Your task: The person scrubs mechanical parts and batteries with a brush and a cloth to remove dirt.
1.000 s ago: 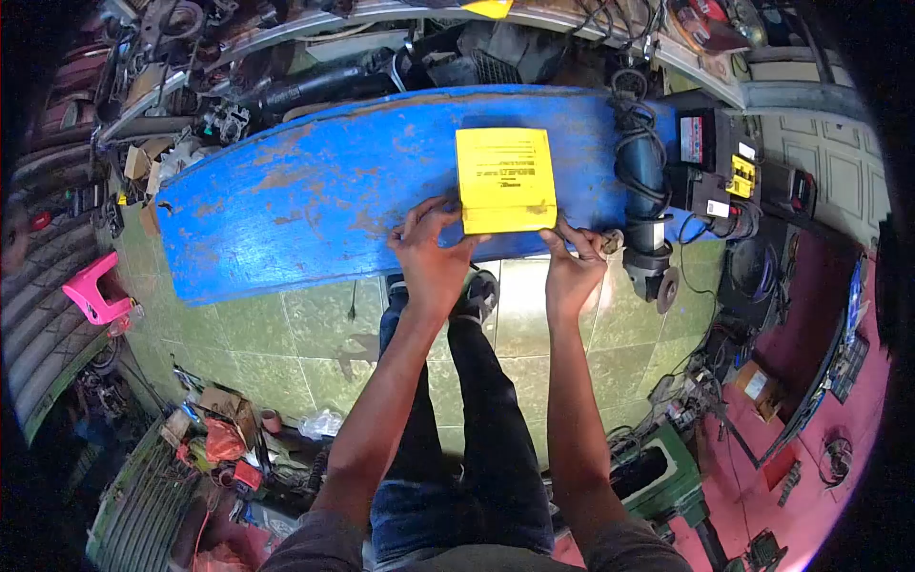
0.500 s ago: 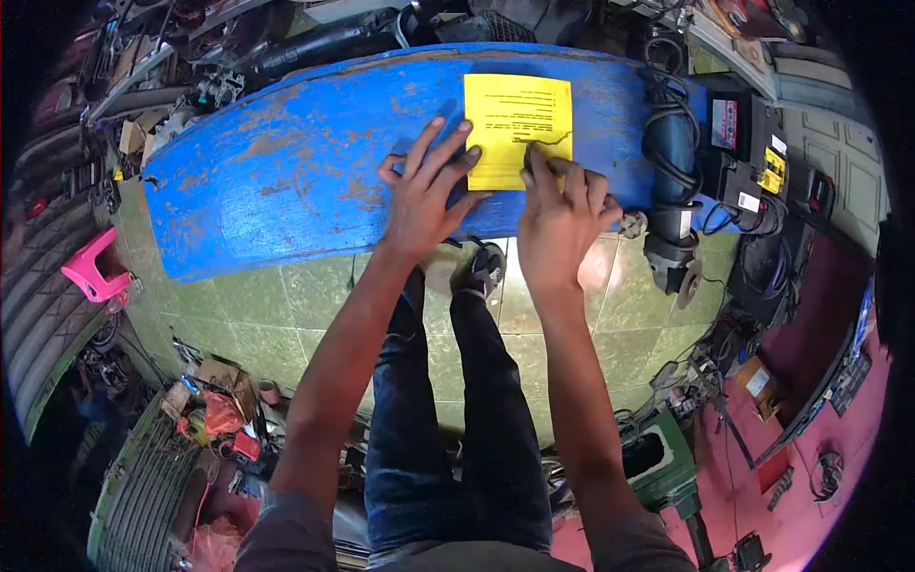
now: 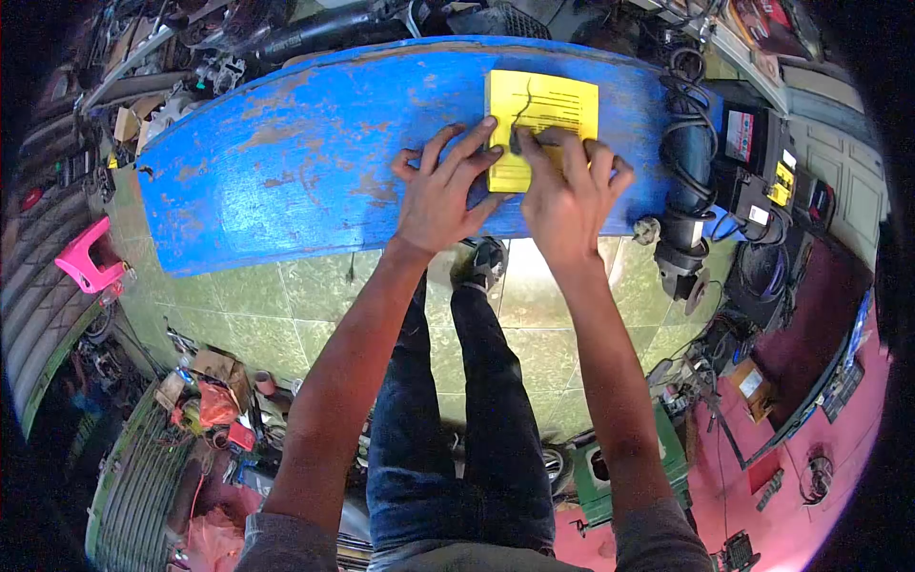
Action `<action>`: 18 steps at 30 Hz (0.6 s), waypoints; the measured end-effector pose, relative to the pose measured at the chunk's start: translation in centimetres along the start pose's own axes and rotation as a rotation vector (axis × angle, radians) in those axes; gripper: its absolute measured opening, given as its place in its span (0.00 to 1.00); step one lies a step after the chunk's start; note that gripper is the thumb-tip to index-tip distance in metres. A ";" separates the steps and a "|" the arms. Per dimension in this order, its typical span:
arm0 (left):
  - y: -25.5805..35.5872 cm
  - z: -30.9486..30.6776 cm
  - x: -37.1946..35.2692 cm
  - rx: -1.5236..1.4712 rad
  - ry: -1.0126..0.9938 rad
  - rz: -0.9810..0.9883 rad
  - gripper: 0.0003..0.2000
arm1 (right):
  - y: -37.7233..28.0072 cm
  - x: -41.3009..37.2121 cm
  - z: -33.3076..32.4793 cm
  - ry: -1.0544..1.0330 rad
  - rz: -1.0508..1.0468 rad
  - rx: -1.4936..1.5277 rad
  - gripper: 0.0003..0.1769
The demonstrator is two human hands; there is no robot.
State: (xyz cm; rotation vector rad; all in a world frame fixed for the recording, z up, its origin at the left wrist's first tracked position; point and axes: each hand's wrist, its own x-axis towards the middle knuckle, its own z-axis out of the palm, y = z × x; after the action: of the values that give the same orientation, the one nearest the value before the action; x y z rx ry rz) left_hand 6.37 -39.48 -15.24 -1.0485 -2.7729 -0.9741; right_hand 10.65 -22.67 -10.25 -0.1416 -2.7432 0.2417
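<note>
A yellow printed sheet or pad (image 3: 562, 103) lies on the worn blue bench (image 3: 315, 143). My left hand (image 3: 443, 191) is spread, its fingertips resting on the sheet's left edge and thumb near the lower edge. Over the lower middle of the sheet, my right hand (image 3: 569, 195) pinches a small dark piece (image 3: 516, 143). A thin dark strand (image 3: 526, 100) runs up from that piece across the print. What the piece is cannot be made out, and my fingers cover part of it and the sheet.
On the bench's right end lies an angle grinder (image 3: 681, 253) with a coiled black cable (image 3: 681, 119). Beyond it stands a battery (image 3: 741, 135). A pink stool (image 3: 91, 255) is at the far left, and a green metal machine part (image 3: 672, 443) is low on the right.
The sheet and both hands appear further right in view. The dark strand, which pointed right across the sheet, now points up towards its top edge.
</note>
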 end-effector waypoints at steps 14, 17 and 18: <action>0.0 0.2 0.0 -0.016 -0.007 0.003 0.29 | 1.6 3.2 0.7 0.031 0.098 -0.107 0.15; 0.1 -0.2 0.1 0.005 -0.022 0.001 0.29 | -0.8 0.8 -0.4 -0.070 0.039 0.054 0.16; 0.1 -0.1 0.1 0.002 -0.019 0.001 0.29 | -0.8 -0.5 -0.8 -0.046 0.036 0.077 0.16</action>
State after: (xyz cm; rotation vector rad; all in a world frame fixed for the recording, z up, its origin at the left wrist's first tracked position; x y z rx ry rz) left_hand 6.31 -39.40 -15.04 -1.0650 -2.7878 -0.9664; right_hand 11.31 -23.38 -9.56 -0.1659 -2.7736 0.3642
